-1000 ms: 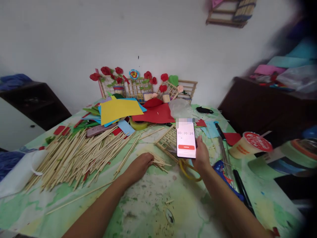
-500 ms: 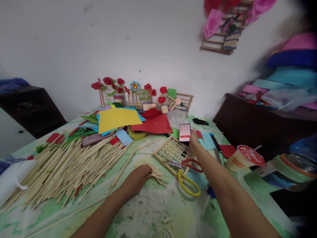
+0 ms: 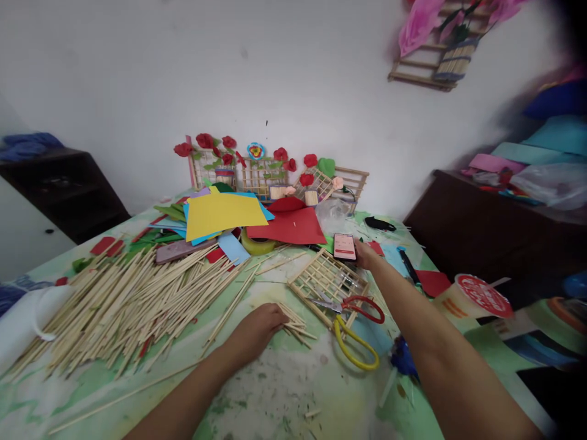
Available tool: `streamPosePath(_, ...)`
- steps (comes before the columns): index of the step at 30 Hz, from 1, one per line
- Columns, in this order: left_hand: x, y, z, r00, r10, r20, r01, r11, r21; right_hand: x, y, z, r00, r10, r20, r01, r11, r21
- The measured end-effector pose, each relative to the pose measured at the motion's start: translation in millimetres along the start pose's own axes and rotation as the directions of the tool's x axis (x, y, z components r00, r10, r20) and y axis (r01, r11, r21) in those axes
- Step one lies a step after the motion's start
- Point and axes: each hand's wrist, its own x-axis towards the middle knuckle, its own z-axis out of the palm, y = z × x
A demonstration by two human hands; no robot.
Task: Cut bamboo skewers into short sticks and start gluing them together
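My left hand [image 3: 261, 327] rests low over the table with its fingers closed on the ends of a small bunch of short bamboo sticks [image 3: 300, 327], which fan out to the right. Further off, my right hand [image 3: 364, 254] grips the right edge of a phone [image 3: 344, 247] with a lit screen, its fingers partly hidden. Just this side of the phone lies a lattice of glued sticks [image 3: 316, 275]. Scissors [image 3: 355, 342] with one red and one yellow handle lie across its near corner, open, under no hand.
A big heap of long sticks [image 3: 151, 305] covers the left side. Yellow paper [image 3: 224, 217], red paper [image 3: 293, 226] and a tape roll [image 3: 257, 244] lie behind. Flower-decorated lattices [image 3: 261, 174] lean on the wall. A lidded cup [image 3: 472, 296] stands by my right forearm.
The phone has tipped back in my right hand, its screen now looking shorter. My left hand stays on the sticks. The whole view has shifted slightly.
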Motion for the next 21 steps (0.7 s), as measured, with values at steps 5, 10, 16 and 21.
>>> streamPosePath(5, 0.1, -0.1, -0.8, 1.000, -0.003, 0.005, 0.003, 1.000, -0.003, -5.2, -2.1, -2.6, 0.988, 0.145, 0.050, -0.146, 0.989, 0.022)
streamPosePath(10, -0.9, -0.9, -0.2, 1.000, 0.014, 0.003, -0.014, 1.000, -0.008, -7.1, -4.1, -3.0, 0.978, 0.196, 0.071, -0.197, 0.980, 0.008)
streamPosePath(16, -0.9, -1.3, 0.2, 1.000, 0.002, 0.008, -0.002, 1.000, -0.002, -4.4, -2.7, -2.7, 0.979, 0.188, 0.073, -0.186, 0.982, -0.032)
streamPosePath(21, -1.2, -1.6, 0.1, 1.000, -0.005, 0.013, 0.005, 1.000, -0.007, 1.2, -1.6, -1.9, 0.985, 0.170, 0.008, -0.168, 0.980, -0.111)
